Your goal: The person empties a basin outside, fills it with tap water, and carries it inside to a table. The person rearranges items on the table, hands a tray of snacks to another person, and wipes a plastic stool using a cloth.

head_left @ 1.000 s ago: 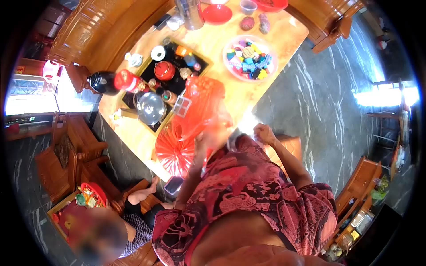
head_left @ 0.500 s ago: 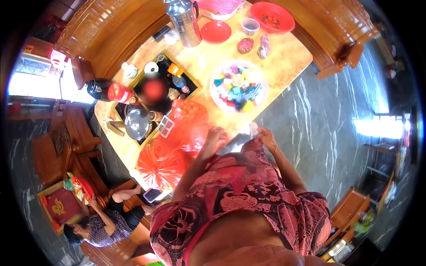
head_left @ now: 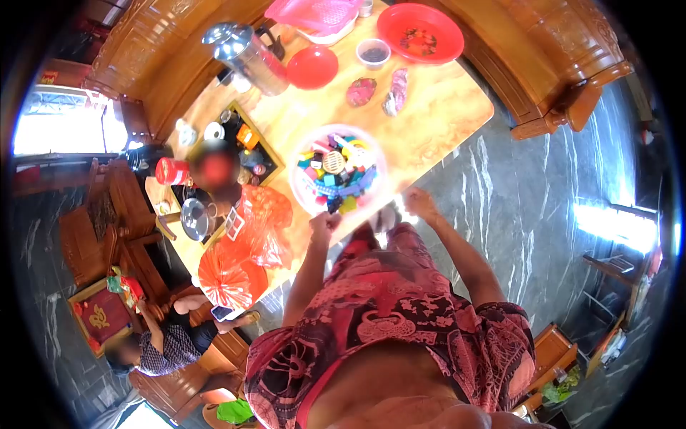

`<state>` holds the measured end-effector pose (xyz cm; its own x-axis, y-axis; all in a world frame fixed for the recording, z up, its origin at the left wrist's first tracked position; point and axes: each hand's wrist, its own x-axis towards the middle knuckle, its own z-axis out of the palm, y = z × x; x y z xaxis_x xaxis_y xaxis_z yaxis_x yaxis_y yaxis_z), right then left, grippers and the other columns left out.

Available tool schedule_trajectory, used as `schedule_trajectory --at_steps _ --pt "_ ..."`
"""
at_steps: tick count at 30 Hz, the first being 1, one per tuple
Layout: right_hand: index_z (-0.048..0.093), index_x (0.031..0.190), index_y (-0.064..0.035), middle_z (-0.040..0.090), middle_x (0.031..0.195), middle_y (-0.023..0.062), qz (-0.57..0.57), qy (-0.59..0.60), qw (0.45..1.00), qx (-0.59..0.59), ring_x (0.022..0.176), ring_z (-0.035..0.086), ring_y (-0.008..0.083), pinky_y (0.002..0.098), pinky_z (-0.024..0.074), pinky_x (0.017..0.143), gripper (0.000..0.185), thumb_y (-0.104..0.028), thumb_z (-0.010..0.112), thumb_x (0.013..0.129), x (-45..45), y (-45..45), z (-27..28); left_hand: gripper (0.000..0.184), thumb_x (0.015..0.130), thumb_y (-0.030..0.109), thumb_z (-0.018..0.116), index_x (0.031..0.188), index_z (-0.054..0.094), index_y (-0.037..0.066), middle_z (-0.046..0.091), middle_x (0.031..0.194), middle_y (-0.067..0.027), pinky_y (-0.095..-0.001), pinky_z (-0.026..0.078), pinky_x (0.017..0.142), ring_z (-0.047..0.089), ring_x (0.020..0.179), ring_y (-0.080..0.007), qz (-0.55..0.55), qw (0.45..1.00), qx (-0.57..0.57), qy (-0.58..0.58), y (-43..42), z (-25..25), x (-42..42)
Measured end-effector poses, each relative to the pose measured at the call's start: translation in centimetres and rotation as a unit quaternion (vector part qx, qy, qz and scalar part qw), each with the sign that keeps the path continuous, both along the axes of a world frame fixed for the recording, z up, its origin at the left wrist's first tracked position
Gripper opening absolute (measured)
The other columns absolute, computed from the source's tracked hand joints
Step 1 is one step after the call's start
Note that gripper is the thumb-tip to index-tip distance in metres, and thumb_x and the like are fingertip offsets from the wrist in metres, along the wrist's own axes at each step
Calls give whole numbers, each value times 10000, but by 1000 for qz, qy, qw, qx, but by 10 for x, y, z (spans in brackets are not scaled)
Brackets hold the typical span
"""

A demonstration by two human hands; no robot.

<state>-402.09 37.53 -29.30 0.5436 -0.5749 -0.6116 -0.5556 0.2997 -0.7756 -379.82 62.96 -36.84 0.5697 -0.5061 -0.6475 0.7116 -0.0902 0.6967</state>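
My left hand (head_left: 325,223) is at the front edge of the table, just under the rim of a round translucent basin (head_left: 295,187). Its fingers are curled, and I see nothing in them; whether they touch the basin I cannot tell. Small coloured plastic pieces (head_left: 357,187) and a round tan lattice piece (head_left: 334,162) fill the basin. My right hand (head_left: 420,203) hangs just off the table edge, right of the basin, its fingers closed with no object showing. Left of my left hand lie red plastic bags (head_left: 268,222) with contents I cannot make out.
At the back stand a metal thermos (head_left: 246,57), a red plate (head_left: 312,68), a red basin (head_left: 446,36) and a small bowl (head_left: 373,63). Two pinkish items, one a dragon fruit (head_left: 361,92), lie nearer. A tray (head_left: 266,146) holds tea things. Another person (head_left: 168,347) sits at lower left.
My view has shifted, so the table and basin appear farther left. Both hands are nearer the table's front edge, the left one now close to the basin's rim.
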Motion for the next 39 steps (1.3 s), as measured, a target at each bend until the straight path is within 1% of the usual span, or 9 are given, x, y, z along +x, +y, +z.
schedule_trajectory --at_steps 7,15,20,23,25,26,29,31,39 --pt "564 863 -16 587 667 78 -12 -17 1000 -1 533 585 152 279 482 426 146 -98 564 743 -49 -12 -36 262 768 132 508 513 486 79 405 414 33 -236 247 333 341 347 -48 27 975 143 -167 5 48 56" --pt "530 970 1 611 719 95 -101 45 990 85 548 593 149 246 462 429 222 -73 522 760 -114 -58 -26 358 717 316 615 563 603 -8 561 475 -88 -351 441 483 554 445 -214 50 707 514 -483 19 48 96" --pt "522 993 -14 601 753 89 -63 32 992 107 571 589 142 244 481 462 217 -85 497 790 -133 -112 -25 371 746 212 597 469 484 -6 496 433 -79 -324 336 300 468 330 -175 44 772 521 -363 86 -18 105" --pt "522 987 -22 597 768 87 -49 43 995 73 593 592 143 242 486 476 199 -88 481 804 -164 -149 -36 156 702 85 538 758 484 -50 522 652 -197 -443 399 540 541 617 -316 158 529 613 -565 37 42 62" --pt "519 985 -26 593 766 91 -83 41 993 77 603 593 145 244 490 476 193 -96 479 810 -181 -176 -34 318 734 118 510 992 476 -64 539 899 -261 -426 440 682 556 804 -370 94 656 592 -458 -56 131 28" --pt "516 984 -30 588 755 89 -92 36 992 77 582 588 149 246 489 468 194 -106 482 809 -189 -190 -38 300 742 113 523 994 483 -44 546 860 -216 -409 436 689 554 785 -353 103 457 534 -704 -81 121 23" --pt "515 982 -35 585 739 86 -97 35 990 94 558 583 154 250 488 456 196 -110 485 803 -215 -209 -54 165 722 90 550 861 534 2 546 810 -181 -426 409 699 521 776 -351 24 685 398 -610 -206 162 -9" --pt "515 968 -35 584 725 88 -88 28 989 114 544 582 158 252 485 445 185 -107 487 799 -220 -216 -52 244 725 179 586 892 540 7 549 821 -161 -435 406 707 512 788 -368 -38 547 355 -757 -261 138 -13" --pt "494 987 -9 572 761 119 -127 29 983 129 566 578 164 249 479 451 218 -83 487 782 -254 -217 -55 585 733 423 571 1148 425 36 494 1088 -180 -452 325 887 433 1054 -326 -257 531 379 -713 -440 88 -10"
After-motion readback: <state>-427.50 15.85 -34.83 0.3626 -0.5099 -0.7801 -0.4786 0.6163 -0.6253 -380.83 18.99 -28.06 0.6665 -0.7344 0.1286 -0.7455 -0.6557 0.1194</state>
